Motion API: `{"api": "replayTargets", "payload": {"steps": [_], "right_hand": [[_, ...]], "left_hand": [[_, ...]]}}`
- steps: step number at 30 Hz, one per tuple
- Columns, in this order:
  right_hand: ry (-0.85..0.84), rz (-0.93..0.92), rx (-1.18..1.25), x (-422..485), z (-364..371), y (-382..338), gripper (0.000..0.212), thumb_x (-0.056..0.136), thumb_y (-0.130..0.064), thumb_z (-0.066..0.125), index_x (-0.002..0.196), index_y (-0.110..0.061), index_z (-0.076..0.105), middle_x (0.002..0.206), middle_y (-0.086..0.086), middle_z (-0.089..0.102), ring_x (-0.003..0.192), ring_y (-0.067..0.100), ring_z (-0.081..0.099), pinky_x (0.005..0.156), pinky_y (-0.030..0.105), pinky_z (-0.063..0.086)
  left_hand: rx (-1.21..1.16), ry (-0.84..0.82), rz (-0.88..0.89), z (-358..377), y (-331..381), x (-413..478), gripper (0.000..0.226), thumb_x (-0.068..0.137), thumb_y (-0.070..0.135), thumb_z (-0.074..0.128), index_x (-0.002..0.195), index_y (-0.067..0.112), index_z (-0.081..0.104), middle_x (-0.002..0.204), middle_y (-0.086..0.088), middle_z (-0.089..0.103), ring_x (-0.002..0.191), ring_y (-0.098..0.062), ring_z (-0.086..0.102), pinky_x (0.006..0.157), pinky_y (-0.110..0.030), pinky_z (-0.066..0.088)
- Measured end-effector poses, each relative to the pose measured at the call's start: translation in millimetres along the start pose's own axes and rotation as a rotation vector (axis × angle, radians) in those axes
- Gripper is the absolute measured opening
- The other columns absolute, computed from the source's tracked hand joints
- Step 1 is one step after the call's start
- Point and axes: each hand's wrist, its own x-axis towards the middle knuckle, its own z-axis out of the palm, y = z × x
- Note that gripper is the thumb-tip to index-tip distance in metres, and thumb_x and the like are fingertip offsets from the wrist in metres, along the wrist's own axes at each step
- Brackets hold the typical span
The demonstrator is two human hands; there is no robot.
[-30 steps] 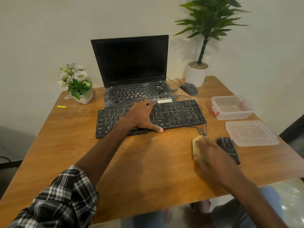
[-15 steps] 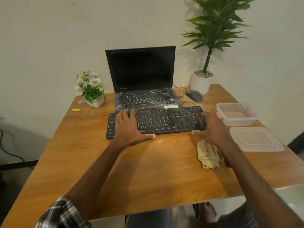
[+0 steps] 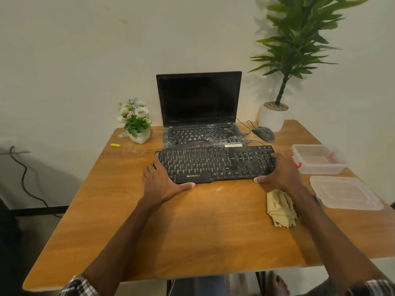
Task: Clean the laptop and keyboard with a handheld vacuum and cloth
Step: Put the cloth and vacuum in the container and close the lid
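Note:
A black keyboard [image 3: 213,165] lies across the wooden table [image 3: 171,231], right in front of an open black laptop [image 3: 198,103] whose keys are dusted with white specks. My left hand [image 3: 162,180] holds the keyboard's left end, thumb along the front edge. At the right end, my right hand [image 3: 277,171] grips it, fingers over the end keys and thumb at the front edge. A crumpled yellow cloth [image 3: 280,208] lies on the table beside my right forearm. That forearm hides most of the handheld vacuum.
A grey mouse [image 3: 264,133] and its cable sit right of the laptop, near a tall plant in a white pot [image 3: 273,116]. A small flower pot [image 3: 136,129] and a yellow item [image 3: 115,145] are at the left. A clear container [image 3: 318,160] and its lid [image 3: 344,192] are at the right.
My right hand let go of the cloth and moved up to the keyboard's right end. My left hand slid from the middle keys to the left end. The camera view pulled back.

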Motion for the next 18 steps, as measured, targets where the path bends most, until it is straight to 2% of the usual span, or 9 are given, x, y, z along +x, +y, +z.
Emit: {"api": "replayTargets", "payload": {"steps": [3, 6, 8, 14, 18], "right_hand": [[0.076, -0.064, 0.018, 3, -2, -5, 0.115, 0.047, -0.046, 0.099, 0.144, -0.015, 0.044, 0.138, 0.007, 0.06, 0.123, 0.029, 0.058, 0.099, 0.049, 0.051], [0.112, -0.129, 0.08, 21, -20, -23, 0.104, 0.049, -0.036, 0.1, 0.137, -0.015, 0.05, 0.131, 0.006, 0.065, 0.113, 0.027, 0.064, 0.093, 0.042, 0.054], [0.116, -0.15, 0.073, 41, -32, -40, 0.104, 0.049, -0.037, 0.1, 0.136, -0.012, 0.05, 0.13, 0.009, 0.064, 0.113, 0.029, 0.063, 0.091, 0.042, 0.055], [0.029, -0.143, 0.04, 104, -33, -68, 0.104, 0.051, -0.041, 0.099, 0.135, -0.005, 0.049, 0.132, 0.016, 0.059, 0.115, 0.033, 0.058, 0.09, 0.04, 0.05], [-0.015, -0.114, 0.049, 137, -12, -70, 0.104, 0.047, -0.046, 0.099, 0.132, -0.01, 0.051, 0.128, 0.012, 0.062, 0.112, 0.031, 0.06, 0.093, 0.044, 0.053]], "left_hand": [[-0.036, 0.061, 0.022, -5, -3, 2, 0.169, 0.039, 0.101, 0.068, 0.163, 0.009, 0.0, 0.158, -0.019, 0.032, 0.143, -0.037, 0.032, 0.12, -0.051, 0.03], [-0.105, 0.047, 0.018, -21, -1, 20, 0.167, 0.04, 0.1, 0.071, 0.163, 0.011, 0.0, 0.163, -0.017, 0.026, 0.148, -0.038, 0.027, 0.122, -0.052, 0.029], [-0.138, 0.041, -0.001, -30, 4, 40, 0.166, 0.041, 0.095, 0.076, 0.163, 0.01, 0.002, 0.166, -0.017, 0.024, 0.151, -0.039, 0.024, 0.123, -0.054, 0.028], [-0.055, -0.001, -0.08, -30, 19, 103, 0.166, 0.041, 0.095, 0.074, 0.161, 0.002, 0.007, 0.166, -0.023, 0.022, 0.151, -0.042, 0.027, 0.124, -0.053, 0.028], [-0.075, -0.043, -0.143, -16, 14, 136, 0.172, 0.032, 0.099, 0.072, 0.161, 0.005, 0.005, 0.169, -0.021, 0.016, 0.155, -0.041, 0.02, 0.126, -0.054, 0.024]]}}
